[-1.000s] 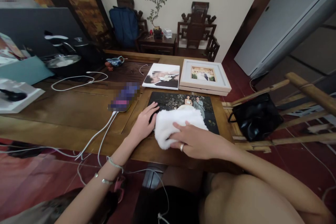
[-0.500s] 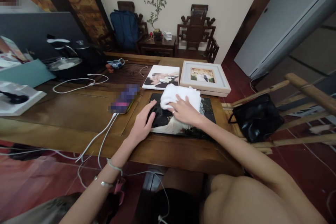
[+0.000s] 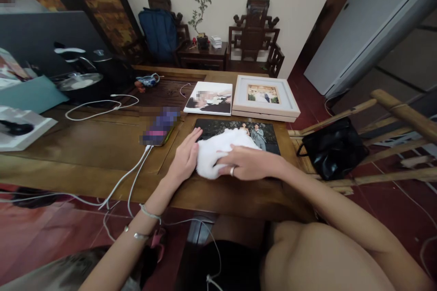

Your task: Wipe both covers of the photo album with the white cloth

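Note:
A dark wedding photo panel (image 3: pixel 264 134) lies flat on the wooden table near its front edge. Across its lower left part is a fluffy white cloth (image 3: pixel 220 145). My right hand (image 3: pixel 246 163) presses down on this cloth with the fingers gripping it; a ring shows on one finger. My left hand (image 3: pixel 186 154) rests at the panel's left edge, fingers stretched out, its thumb side touching or very close to the cloth. Behind the panel lie a white photo panel (image 3: pixel 210 98) and a pale wooden picture frame (image 3: pixel 237 95).
To the left lies a phone (image 3: pixel 159 128) with white cables (image 3: pixel 136 168) running over the table's front edge. Farther left are a lidded pot (image 3: pixel 82 82), a kettle (image 3: pixel 114 70) and a white stand (image 3: pixel 29 132). A black bag (image 3: pixel 332 150) sits on a bamboo chair (image 3: pixel 403 118) at right.
My right hand has moved the cloth toward me and to the left, uncovering the couple in the photo's upper part. The left hand stays at the panel's left edge.

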A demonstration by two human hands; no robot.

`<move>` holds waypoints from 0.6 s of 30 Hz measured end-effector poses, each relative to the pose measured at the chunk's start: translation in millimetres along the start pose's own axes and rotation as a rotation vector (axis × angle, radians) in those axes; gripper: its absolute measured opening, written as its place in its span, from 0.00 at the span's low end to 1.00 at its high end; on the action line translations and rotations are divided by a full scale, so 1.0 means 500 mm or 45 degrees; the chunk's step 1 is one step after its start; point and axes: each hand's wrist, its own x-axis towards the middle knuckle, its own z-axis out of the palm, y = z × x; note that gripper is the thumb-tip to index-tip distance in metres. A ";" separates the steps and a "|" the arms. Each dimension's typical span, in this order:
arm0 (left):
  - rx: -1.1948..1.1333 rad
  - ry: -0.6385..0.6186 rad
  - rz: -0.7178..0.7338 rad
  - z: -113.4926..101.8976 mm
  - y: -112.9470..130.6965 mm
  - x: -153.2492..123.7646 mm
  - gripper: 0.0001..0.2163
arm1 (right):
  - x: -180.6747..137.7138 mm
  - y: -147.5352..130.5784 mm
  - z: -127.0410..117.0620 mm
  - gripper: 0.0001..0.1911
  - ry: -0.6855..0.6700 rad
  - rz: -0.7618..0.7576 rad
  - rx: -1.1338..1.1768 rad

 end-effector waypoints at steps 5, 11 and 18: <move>0.156 -0.118 0.034 0.008 -0.005 0.000 0.18 | 0.038 0.089 -0.020 0.19 0.266 0.332 -0.037; 0.195 -0.102 0.045 0.010 -0.011 0.001 0.16 | 0.111 0.103 0.024 0.20 0.411 0.341 -0.148; 0.165 -0.068 0.011 0.007 -0.003 0.002 0.15 | -0.022 0.087 0.037 0.20 0.405 0.420 -0.126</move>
